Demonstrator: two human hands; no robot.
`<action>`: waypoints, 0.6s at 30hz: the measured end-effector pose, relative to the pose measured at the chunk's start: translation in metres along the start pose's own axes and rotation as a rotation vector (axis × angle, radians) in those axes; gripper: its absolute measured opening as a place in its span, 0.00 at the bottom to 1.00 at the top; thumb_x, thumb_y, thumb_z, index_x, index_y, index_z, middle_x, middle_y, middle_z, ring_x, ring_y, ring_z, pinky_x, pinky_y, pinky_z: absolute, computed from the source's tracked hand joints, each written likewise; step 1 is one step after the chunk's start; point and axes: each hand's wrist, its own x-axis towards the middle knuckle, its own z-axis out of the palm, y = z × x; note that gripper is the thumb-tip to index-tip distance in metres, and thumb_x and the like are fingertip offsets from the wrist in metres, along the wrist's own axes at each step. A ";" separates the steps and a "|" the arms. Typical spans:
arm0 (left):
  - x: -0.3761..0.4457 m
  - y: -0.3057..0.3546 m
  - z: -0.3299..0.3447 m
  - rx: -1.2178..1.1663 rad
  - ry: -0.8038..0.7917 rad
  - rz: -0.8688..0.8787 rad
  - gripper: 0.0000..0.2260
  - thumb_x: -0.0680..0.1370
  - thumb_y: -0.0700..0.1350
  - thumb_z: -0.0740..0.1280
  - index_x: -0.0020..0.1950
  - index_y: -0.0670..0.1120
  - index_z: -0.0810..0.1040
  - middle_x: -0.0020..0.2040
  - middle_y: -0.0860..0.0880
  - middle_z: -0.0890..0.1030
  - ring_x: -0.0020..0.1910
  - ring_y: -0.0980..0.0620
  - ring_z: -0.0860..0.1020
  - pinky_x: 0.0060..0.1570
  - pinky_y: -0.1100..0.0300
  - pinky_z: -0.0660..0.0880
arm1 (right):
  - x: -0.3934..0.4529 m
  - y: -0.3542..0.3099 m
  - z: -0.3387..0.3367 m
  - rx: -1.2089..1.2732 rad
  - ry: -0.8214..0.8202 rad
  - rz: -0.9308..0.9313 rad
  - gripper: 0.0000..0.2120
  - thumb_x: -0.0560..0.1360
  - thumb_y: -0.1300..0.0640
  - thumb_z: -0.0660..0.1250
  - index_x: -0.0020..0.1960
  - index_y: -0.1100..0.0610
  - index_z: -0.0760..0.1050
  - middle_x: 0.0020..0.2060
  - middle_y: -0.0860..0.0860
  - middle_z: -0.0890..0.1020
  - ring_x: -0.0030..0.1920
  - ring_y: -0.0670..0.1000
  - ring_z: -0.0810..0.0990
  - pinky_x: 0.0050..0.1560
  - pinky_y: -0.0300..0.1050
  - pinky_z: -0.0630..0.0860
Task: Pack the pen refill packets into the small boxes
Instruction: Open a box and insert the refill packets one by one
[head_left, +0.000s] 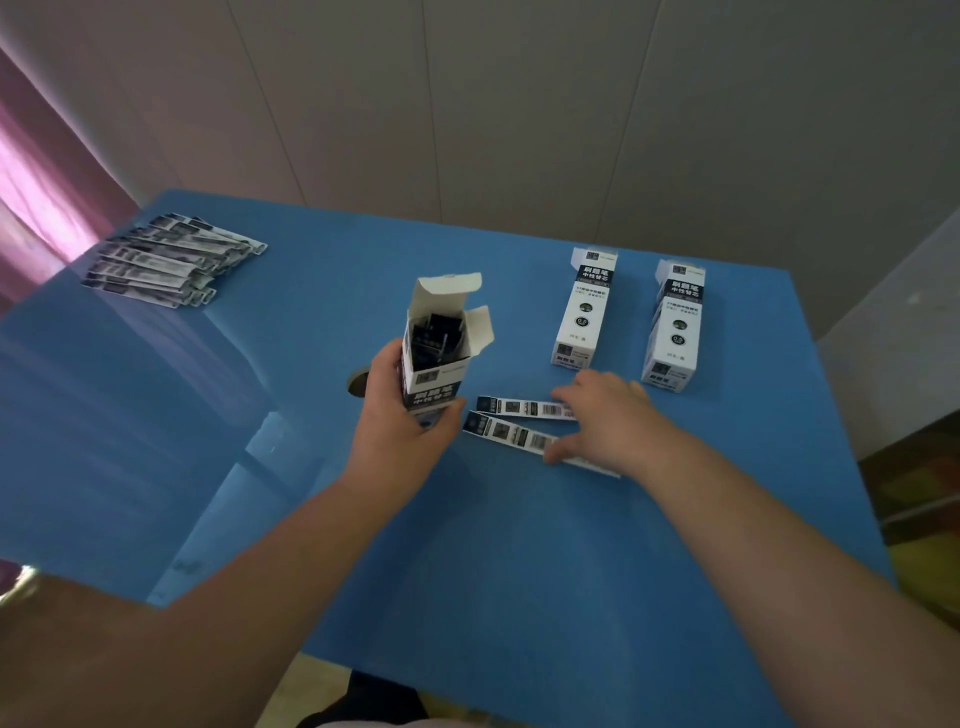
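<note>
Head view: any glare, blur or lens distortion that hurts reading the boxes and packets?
Head view: window glare washes the table's left side; wide-angle bending at the edges; print on the open box in the left hand and the packets under the right hand is soft, not readable.

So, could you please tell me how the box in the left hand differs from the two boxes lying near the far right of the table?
The held box stands upright, gripped by the left hand; the two lying boxes lie flat on the blue table, untouched. The held box has its top flaps open with dark packets showing inside; the two lying boxes look closed. All three share the same white and black print.
</note>
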 end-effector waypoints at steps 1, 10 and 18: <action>0.000 0.000 0.000 -0.004 -0.002 -0.002 0.38 0.75 0.36 0.75 0.56 0.80 0.65 0.52 0.69 0.78 0.52 0.66 0.79 0.47 0.75 0.74 | 0.002 0.000 -0.003 0.020 -0.006 0.003 0.27 0.71 0.36 0.72 0.64 0.48 0.76 0.55 0.49 0.76 0.60 0.54 0.75 0.58 0.52 0.70; 0.000 0.004 -0.002 -0.014 0.007 -0.016 0.38 0.75 0.35 0.75 0.54 0.81 0.65 0.50 0.71 0.78 0.50 0.68 0.79 0.45 0.77 0.73 | 0.009 -0.005 -0.014 0.057 -0.041 0.079 0.04 0.77 0.53 0.69 0.49 0.51 0.82 0.46 0.49 0.83 0.47 0.52 0.82 0.49 0.50 0.81; 0.000 0.001 0.000 -0.032 -0.011 -0.019 0.38 0.75 0.33 0.74 0.55 0.79 0.66 0.50 0.69 0.78 0.50 0.66 0.80 0.45 0.76 0.74 | 0.010 -0.013 -0.021 0.021 -0.167 0.085 0.11 0.72 0.58 0.67 0.52 0.59 0.82 0.49 0.56 0.85 0.45 0.55 0.83 0.41 0.47 0.78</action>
